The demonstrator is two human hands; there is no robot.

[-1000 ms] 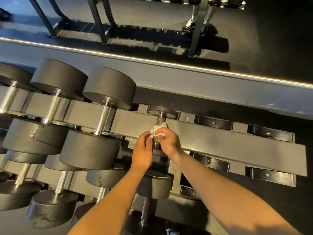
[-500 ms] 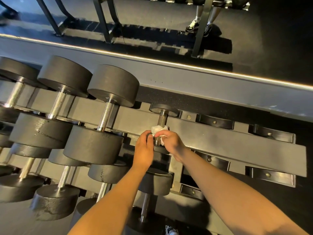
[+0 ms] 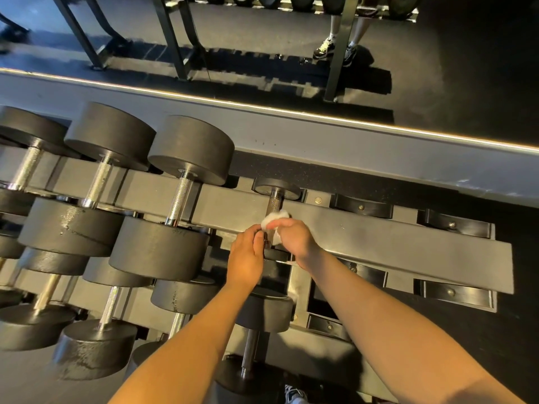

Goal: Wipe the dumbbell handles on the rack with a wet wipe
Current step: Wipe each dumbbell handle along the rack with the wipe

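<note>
Dark gym floor fills the far side of the view, where black frame legs [image 3: 172,39] and a person's legs in sneakers [image 3: 335,48] show above a grey ledge [image 3: 320,141] edged with a bright strip of light. Below it runs the grey rack [image 3: 393,243], its top beam slanting across the middle. Both bare forearms reach up from the bottom edge and meet at the small dumbbell [image 3: 276,189], which sits on the top tier just right of the large dumbbells [image 3: 180,199]. The right grip [image 3: 294,237] comes in from the right with its wrist bent, its fingers curled around the white wet wipe [image 3: 274,218], which is bunched against the knurled handle [image 3: 273,204] about halfway along. The left grip [image 3: 246,258] shows its back to the camera, its fingers curled in against the lower handle, just above the near head. The two grips nearly touch. A faint marking on the near head of the closest large dumbbell is too small to read. Right of the hands, black cradles [image 3: 361,207] sit along the top tier. On the lower tier more dumbbells [image 3: 262,313] lie below the forearms, several with scuffed, chipped heads. A shoe [image 3: 294,395] shows at the bottom edge.
</note>
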